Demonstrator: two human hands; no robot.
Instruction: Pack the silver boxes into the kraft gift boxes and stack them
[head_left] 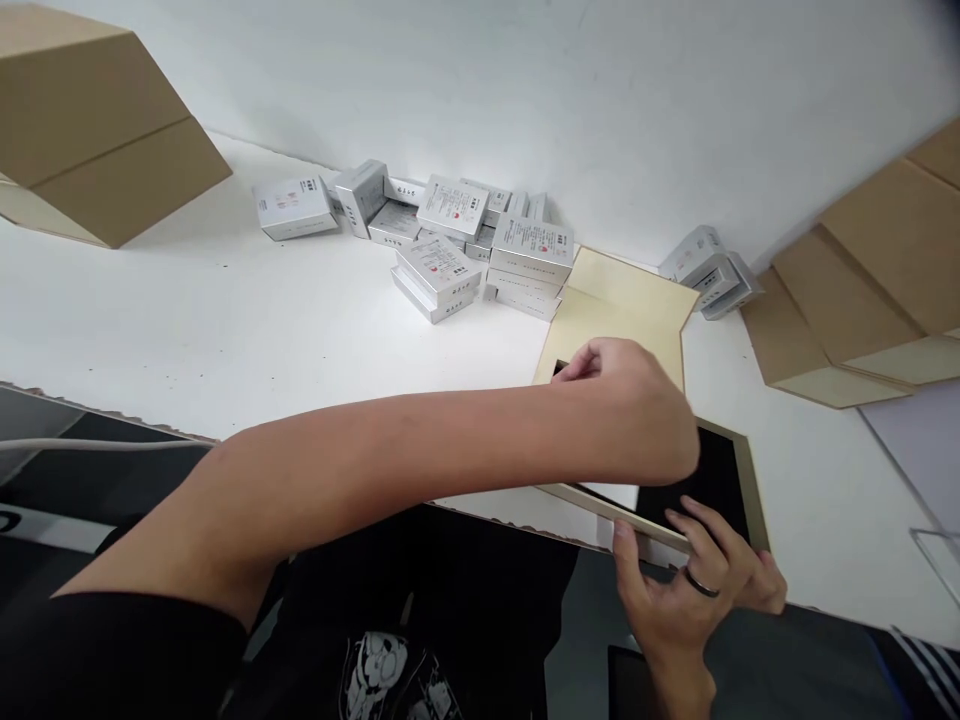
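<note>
An open flat box with a gold rim and black lining lies at the table's near edge, its beige lid folded back flat. My left arm reaches across from the left. My left hand hovers over the box's inside with its fingers curled and thumb pinched toward them; what they hold, if anything, is hidden. A white piece shows inside the box under that hand. My right hand, with a ring on one finger, grips the box's near rim, fingers over the edge.
Several small silver cartons lie heaped against the back wall, and two more sit right of the lid. Large brown cardboard boxes stand at the far left and at the right. A clear plastic sheet edge lies at the far right.
</note>
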